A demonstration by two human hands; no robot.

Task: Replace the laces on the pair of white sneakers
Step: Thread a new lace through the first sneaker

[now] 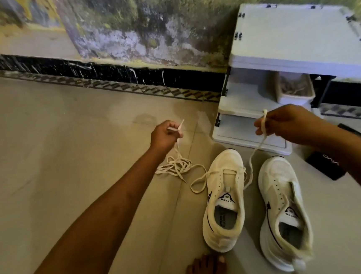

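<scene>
Both hands pinched a flat cream cotton lace [251,165]: left hand [164,136] and right hand [287,123] clamped its ends above the left-side white mesh sneaker [224,198].

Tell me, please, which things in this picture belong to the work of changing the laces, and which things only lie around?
Part of the job:
- left sneaker, lace through its lowest eyelets
- right sneaker, no lace
- lace, one end in each hand
- left hand
- right hand

Just lying about:
- white storage unit
- black box
- small tub on the shelf
</scene>
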